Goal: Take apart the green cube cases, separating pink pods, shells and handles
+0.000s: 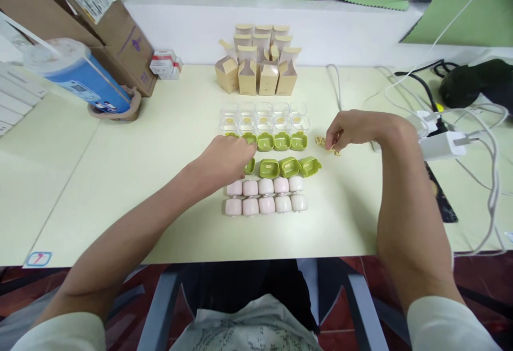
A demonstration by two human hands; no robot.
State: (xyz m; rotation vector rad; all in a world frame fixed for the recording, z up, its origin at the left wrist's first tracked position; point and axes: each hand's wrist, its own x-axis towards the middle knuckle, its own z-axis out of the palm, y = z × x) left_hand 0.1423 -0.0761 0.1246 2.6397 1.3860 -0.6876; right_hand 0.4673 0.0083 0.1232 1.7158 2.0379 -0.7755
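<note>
My left hand [230,161] is closed over the left end of two rows of small green cups [269,168]; what its fingers hold, if anything, is hidden. On the right, my right hand [343,129] pinches at a little cluster of small yellow pieces [319,140] on the table. Several pink and white rounded pieces [266,205] sit in two rows nearest me. Behind the green cups stand clear plastic cases [263,118] with small yellow marks inside.
Open small cardboard boxes [267,77] stand near the wall. A big carton [120,36], a blue cup [96,84] and a small white-red box [166,64] are at the left. White chargers [444,146], cables and a dark object [476,85] lie at the right.
</note>
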